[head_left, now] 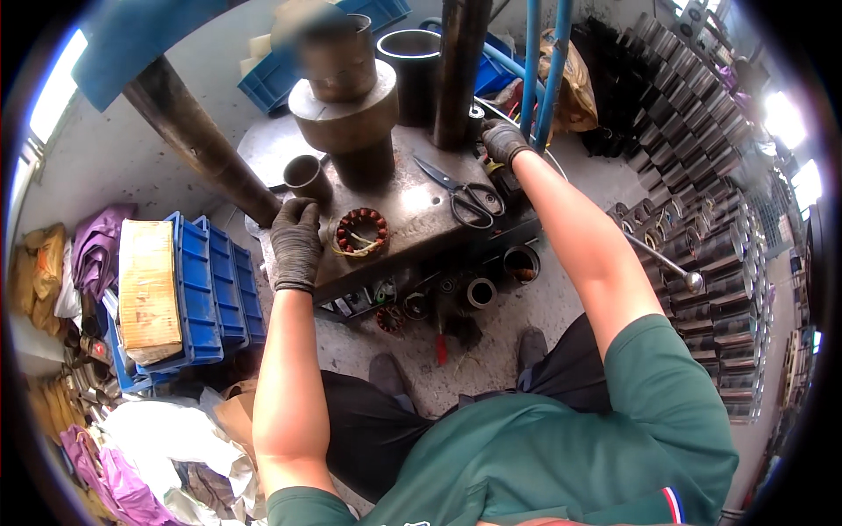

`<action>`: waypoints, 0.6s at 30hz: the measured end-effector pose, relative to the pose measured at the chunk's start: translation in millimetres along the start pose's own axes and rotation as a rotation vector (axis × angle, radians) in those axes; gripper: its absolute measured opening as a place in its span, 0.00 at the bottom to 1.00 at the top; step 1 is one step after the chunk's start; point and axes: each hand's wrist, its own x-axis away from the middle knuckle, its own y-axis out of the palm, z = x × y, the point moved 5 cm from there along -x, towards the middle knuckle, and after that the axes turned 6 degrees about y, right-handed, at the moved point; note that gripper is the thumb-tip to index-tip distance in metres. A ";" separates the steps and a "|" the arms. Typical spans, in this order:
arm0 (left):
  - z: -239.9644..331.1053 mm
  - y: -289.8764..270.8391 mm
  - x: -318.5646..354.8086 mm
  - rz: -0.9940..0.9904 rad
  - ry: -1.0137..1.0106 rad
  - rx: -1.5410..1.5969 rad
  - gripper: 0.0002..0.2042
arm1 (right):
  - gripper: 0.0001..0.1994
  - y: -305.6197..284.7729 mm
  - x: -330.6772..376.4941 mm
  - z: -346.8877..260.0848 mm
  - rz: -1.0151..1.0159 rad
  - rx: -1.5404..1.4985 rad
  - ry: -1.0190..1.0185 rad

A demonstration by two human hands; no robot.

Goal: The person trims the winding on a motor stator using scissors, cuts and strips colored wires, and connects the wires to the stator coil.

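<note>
My left hand, in a grey work glove, lies at the left edge of the steel press table, fingers extended. Its fingertips are by the base of a small metal sleeve; I cannot tell whether they touch it. Right of this hand lies a ring-shaped stator with copper-red windings and pale leads. My right hand, also gloved, is closed at the table's right side, beside the blue hoses; what it grips is hidden. Black-handled scissors lie between the hands. Behind them a thick metal collar sits under the press ram.
Steel columns flank the table, with blue hoses at right. Blue crates stand at left, a cardboard box against them. Many metal cylinders are stacked at right. Below the table are more cylinders and a stator.
</note>
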 end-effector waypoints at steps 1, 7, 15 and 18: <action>-6.1 -6.6 -0.6 -0.002 0.021 0.008 0.09 | 0.14 15.0 -10.0 -8.8 -0.080 0.175 -0.047; -24.1 -36.1 6.5 0.016 0.008 -0.026 0.10 | 0.18 61.0 -41.4 -26.2 -0.293 -0.099 0.339; -4.0 -15.7 3.9 -0.051 0.059 -0.017 0.11 | 0.15 43.2 -56.8 19.9 -0.115 0.830 -0.213; -11.5 -25.1 8.1 -0.035 0.059 -0.005 0.11 | 0.15 12.1 -15.3 5.6 0.070 -0.072 0.058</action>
